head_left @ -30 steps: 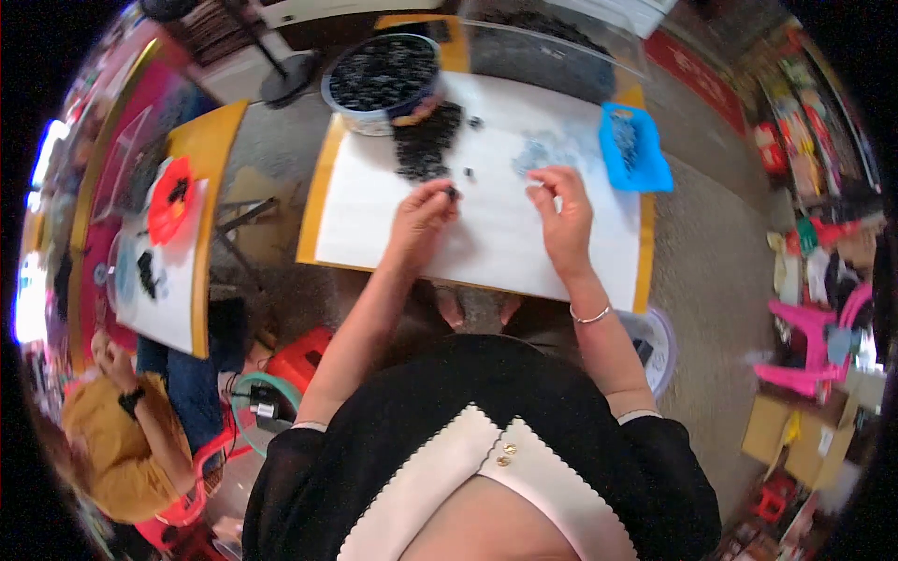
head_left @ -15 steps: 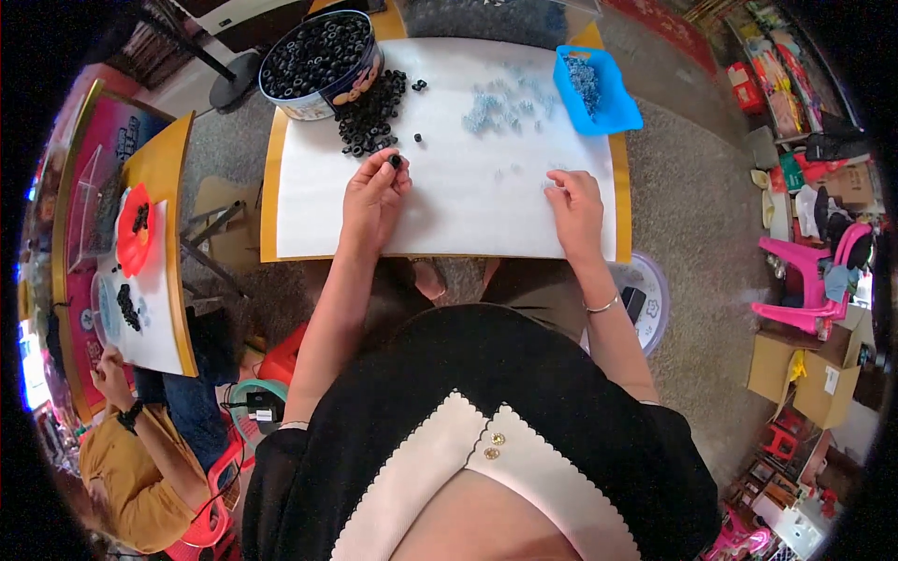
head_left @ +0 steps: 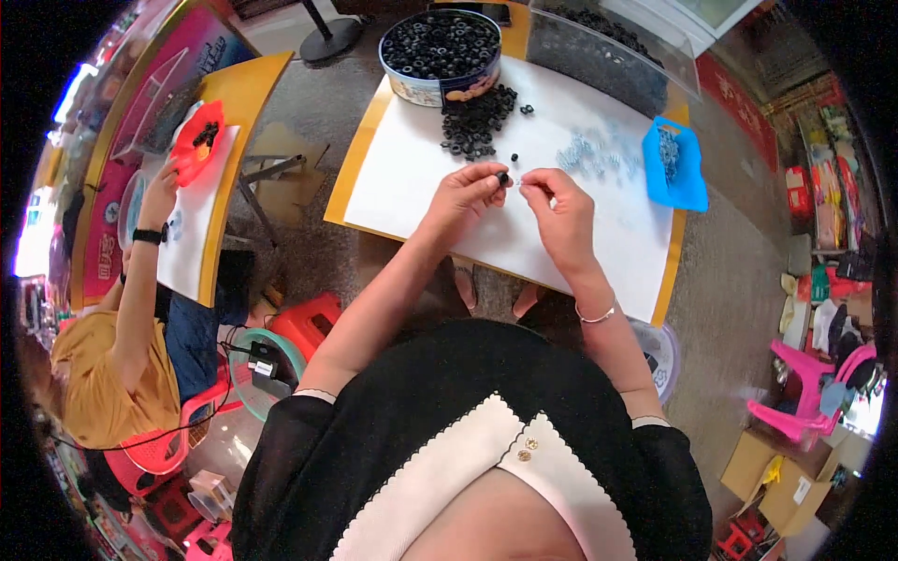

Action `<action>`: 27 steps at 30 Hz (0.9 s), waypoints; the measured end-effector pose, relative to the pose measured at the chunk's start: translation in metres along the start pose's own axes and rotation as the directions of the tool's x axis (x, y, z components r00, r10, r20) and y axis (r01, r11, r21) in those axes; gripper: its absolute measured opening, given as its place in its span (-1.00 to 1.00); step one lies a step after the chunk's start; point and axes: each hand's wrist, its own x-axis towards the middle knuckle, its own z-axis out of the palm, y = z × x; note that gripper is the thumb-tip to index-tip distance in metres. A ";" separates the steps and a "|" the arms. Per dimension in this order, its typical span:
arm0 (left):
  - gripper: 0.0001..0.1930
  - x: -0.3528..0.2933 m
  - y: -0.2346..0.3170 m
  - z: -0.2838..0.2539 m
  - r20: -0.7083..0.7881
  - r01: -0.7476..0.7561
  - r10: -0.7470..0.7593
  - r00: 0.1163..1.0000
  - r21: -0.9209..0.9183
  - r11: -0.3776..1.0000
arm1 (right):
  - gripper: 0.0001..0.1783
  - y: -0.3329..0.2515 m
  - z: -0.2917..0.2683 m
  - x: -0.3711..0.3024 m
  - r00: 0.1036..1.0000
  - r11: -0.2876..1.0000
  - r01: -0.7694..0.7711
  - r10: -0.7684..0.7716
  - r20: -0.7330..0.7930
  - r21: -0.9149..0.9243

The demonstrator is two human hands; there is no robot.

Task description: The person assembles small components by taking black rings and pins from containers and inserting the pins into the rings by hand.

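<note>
Above the white-topped table (head_left: 393,178), my left hand (head_left: 465,199) pinches a small black ring-shaped part (head_left: 504,178) between thumb and fingertips. My right hand (head_left: 563,213) meets it fingertip to fingertip, closed on a tiny pale, see-through piece (head_left: 518,183) too small to name. Beyond my left hand lies a loose pile of black rings (head_left: 472,126), with one stray ring (head_left: 514,157) nearer my fingers. Small light-blue pieces (head_left: 599,151) are scattered farther off, past my right hand.
A round tin (head_left: 416,90) full of black rings stands at the table's far left. At the far right sits a blue tray (head_left: 675,192) of bluish pieces; a clear bin (head_left: 599,61) is behind. Left, a person in a tan shirt (head_left: 122,383) works by a red tray (head_left: 198,154).
My right hand has moved left and now meets my left hand at the black ring. The view has turned, shifting the table rightward. The co-worker's hand has reached up to the red tray.
</note>
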 end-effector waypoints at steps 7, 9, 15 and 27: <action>-0.79 0.001 0.000 0.000 0.012 -0.037 0.037 0.999 0.049 0.998 | -0.89 -0.001 0.013 0.010 0.981 0.967 0.193 -0.187 0.049 -0.166; -0.80 0.001 -0.002 -0.001 0.004 -0.057 0.057 0.998 0.082 0.995 | -0.87 -0.002 0.013 0.008 0.962 0.937 0.273 -0.264 0.070 -0.218; -0.80 0.004 0.002 0.000 -0.077 -0.037 0.036 0.996 -0.008 0.999 | -0.51 0.004 0.038 -0.013 0.912 0.827 0.401 -0.400 0.089 -0.393; -0.78 0.007 0.000 -0.011 -0.017 -0.051 0.050 0.999 -0.133 0.990 | -0.88 0.047 0.025 0.048 0.979 0.854 0.202 -0.188 0.079 -0.480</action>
